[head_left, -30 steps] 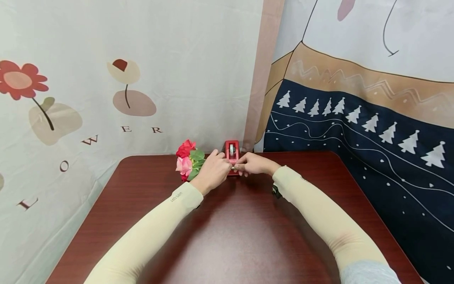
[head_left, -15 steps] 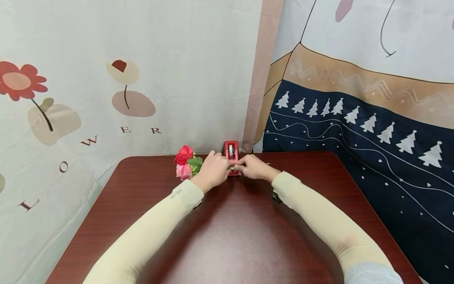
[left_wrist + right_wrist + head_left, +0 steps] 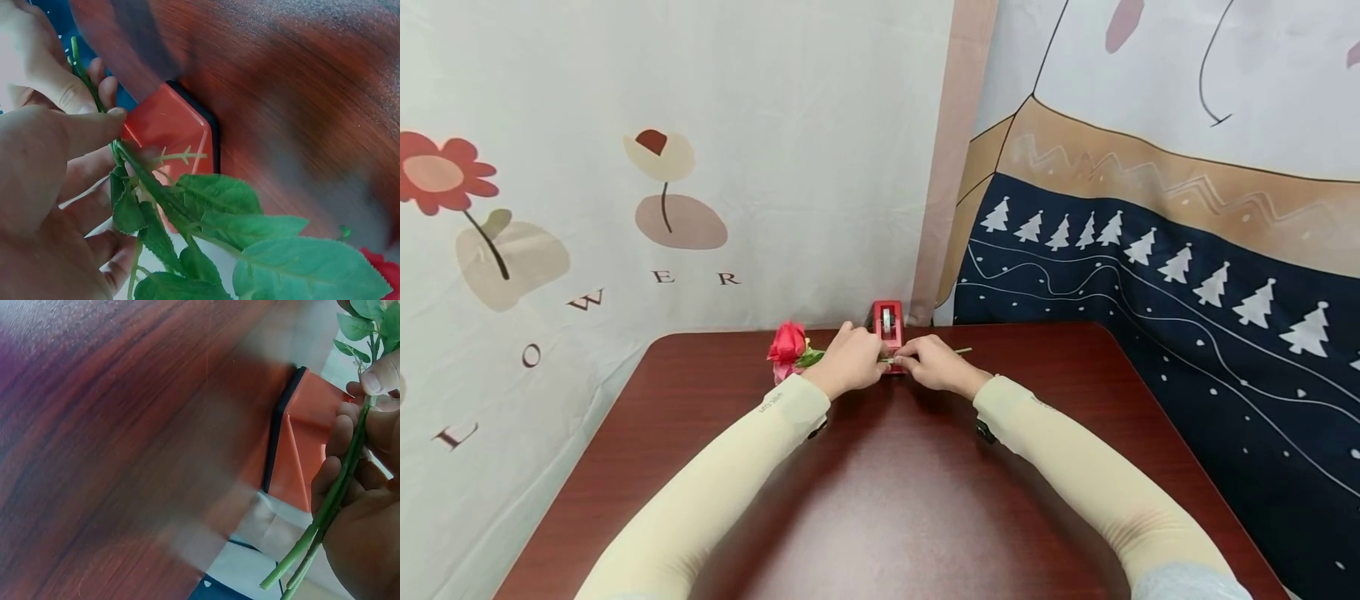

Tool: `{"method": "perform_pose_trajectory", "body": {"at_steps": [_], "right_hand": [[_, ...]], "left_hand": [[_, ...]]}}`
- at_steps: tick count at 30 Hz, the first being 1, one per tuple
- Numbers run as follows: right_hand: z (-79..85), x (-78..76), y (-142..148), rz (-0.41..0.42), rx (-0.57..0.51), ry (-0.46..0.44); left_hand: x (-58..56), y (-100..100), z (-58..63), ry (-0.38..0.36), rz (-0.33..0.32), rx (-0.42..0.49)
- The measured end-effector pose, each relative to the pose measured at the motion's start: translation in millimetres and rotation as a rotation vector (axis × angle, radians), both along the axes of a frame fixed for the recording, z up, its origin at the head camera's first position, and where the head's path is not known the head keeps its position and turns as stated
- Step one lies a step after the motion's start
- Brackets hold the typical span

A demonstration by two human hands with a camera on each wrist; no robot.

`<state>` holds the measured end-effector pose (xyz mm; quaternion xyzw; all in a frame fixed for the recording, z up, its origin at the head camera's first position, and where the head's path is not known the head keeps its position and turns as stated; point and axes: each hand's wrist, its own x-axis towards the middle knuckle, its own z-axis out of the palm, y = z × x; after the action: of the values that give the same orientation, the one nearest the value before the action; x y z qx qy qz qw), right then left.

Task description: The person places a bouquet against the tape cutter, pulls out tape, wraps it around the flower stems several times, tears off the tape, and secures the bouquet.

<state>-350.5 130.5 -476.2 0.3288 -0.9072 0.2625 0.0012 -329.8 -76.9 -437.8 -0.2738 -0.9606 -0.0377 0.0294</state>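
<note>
Toward the table's far edge, my left hand (image 3: 850, 360) pinches the green stems of a small bunch of roses, red (image 3: 787, 340) and pink (image 3: 785, 371). The blooms lie to its left, the pink one partly behind my forearm. Close beside it, my right hand (image 3: 934, 365) pinches the same stems (image 3: 337, 487), whose two cut ends stick out past its palm in the right wrist view. Green leaves (image 3: 237, 225) spread below my left fingers in the left wrist view. Just behind both hands stands a red tape dispenser (image 3: 887, 321), its lower front partly covered by them.
The dark red-brown wooden table (image 3: 895, 500) stretches out in front of me. A pale printed curtain (image 3: 805, 167) hangs at its back edge, and a navy cloth with white trees (image 3: 1075, 283) hangs at the right.
The bunch has turned in my hands: the pink rose has dropped lower behind my left forearm. Stem ends have come into sight beyond my right hand. Both hands stay at the tape dispenser.
</note>
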Motion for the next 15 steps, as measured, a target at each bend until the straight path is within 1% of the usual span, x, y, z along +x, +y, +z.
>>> {"method": "perform_pose_trajectory", "body": {"at_steps": [8,10,15], "right_hand": [[-4.2,0.6,-1.4,-0.010,-0.037,0.001],[-5.0,0.4,-1.2,-0.010,-0.044,-0.009],[-5.5,0.8,-0.5,-0.003,-0.048,-0.001]], "left_hand": [[1.6,-3.4,-2.4,-0.002,-0.001,0.037],[2.4,-3.9,-2.5,-0.006,0.002,0.046],[3.7,-3.9,-1.7,-0.001,0.011,0.055]]}}
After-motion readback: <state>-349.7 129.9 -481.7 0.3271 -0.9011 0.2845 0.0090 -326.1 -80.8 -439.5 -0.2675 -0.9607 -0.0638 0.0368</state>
